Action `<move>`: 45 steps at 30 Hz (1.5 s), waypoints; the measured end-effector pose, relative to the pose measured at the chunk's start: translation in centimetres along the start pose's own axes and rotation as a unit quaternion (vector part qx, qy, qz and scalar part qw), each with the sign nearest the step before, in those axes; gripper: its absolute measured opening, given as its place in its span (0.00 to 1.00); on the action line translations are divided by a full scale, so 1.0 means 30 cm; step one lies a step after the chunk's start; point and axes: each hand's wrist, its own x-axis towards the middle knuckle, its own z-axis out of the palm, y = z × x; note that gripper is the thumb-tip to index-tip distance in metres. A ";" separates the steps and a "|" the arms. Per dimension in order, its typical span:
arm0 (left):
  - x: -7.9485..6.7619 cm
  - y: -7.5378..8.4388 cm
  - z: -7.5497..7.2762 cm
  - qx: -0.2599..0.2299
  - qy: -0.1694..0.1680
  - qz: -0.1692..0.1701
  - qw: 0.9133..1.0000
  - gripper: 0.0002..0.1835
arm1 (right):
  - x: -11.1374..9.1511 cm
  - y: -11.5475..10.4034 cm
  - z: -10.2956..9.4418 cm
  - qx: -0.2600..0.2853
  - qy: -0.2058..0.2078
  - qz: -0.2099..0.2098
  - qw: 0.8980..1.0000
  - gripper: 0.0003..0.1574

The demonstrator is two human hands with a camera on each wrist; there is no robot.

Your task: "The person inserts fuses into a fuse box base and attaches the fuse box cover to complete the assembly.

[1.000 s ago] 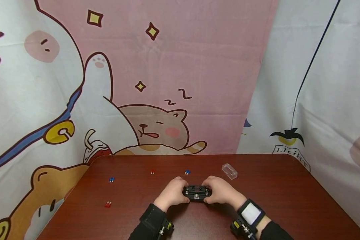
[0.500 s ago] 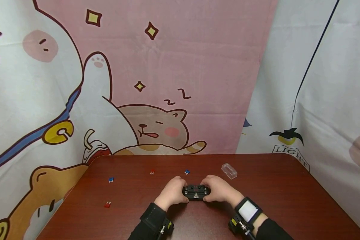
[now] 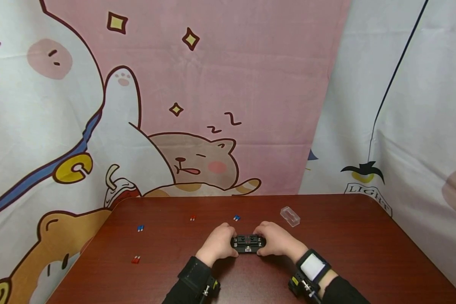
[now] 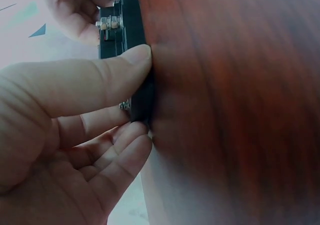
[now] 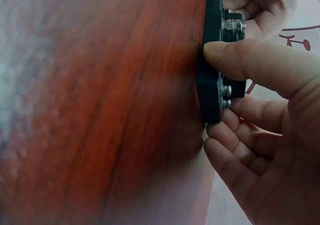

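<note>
I look on from far off and see two hands holding one black plastic terminal block (image 3: 248,243). It is in the middle, between the hands, above or on the table; I can't tell if its bottom touches the wood. The block is long and flat, with a smooth rim and shiny metal bolts and nuts (image 4: 110,23) sticking up.

The left hand (image 3: 221,241) pinches the block's left end. Its thumb lies on the side near the person, and the other fingers bend in at the end and the far side. The right hand (image 3: 277,240) grips the right end the same way, thumb on the near side and fingers bent.

Past the block, to the right, I see a clear plastic box (image 3: 290,216), hard and shaped like a small brick. Just past the block, a bit left, is a tiny blue piece (image 3: 237,218) with pale ends. Further left is a tiny red piece (image 3: 192,218). Well left of the block are another blue piece (image 3: 140,228) and, nearer the person, another red piece (image 3: 135,259).

The table (image 3: 395,261) under them is red-brown with dark wood streaks. Behind the block hangs a soft, creased cloth (image 3: 273,84), pink and white, with cartoon animals. On the right wrist I see a black strap with a white square (image 3: 313,267).
</note>
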 end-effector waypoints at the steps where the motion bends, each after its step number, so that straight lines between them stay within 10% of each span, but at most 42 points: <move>1: 0.001 0.000 0.000 -0.001 0.000 -0.001 1.000 0.21 | 0.000 0.000 -0.001 0.002 -0.001 0.001 1.000 0.24; 29: 0.034 -0.014 -0.049 -0.050 -0.048 0.014 0.997 0.20 | -0.005 0.024 0.003 0.046 -0.004 0.005 0.999 0.23; 45: 0.108 -0.006 -0.086 -0.020 0.000 -0.009 1.000 0.14 | -0.006 0.020 0.004 0.047 -0.006 0.009 0.999 0.23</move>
